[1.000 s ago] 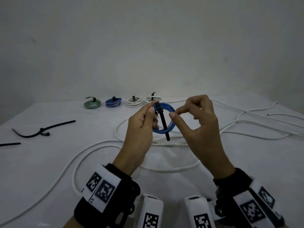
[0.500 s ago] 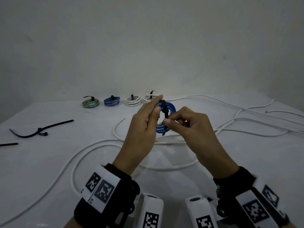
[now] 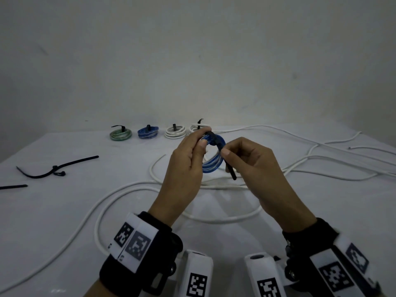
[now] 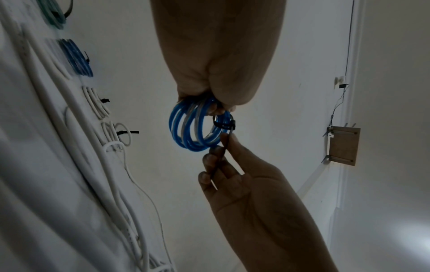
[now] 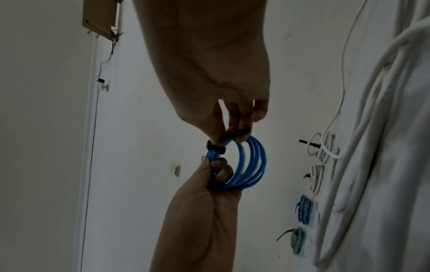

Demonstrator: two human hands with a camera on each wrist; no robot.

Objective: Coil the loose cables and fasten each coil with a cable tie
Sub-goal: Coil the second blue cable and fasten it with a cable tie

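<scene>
Black spare ties [image 3: 53, 168] lie at the table's [image 3: 64, 211] left. The left hand [image 3: 184, 168] pinches the blue coil [image 3: 212, 166] above the white cable [image 3: 120, 189]. The right hand [image 3: 252, 166] pinches the cable tie [image 3: 230, 170] tail; seemingly looped round the coil.

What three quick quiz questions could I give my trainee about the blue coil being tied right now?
1. True or false: the black cable tie is already looped around the blue coil.
2. Which hand pinches the tie's free tail? A) left hand B) right hand C) neither
3. How many tied coils sit in the back row on the table, and which one is at the far left?

Key:
1. True; it wraps the strands beside the left fingers.
2. B; the left hand grips the coil itself.
3. Four; the green coil.
</scene>
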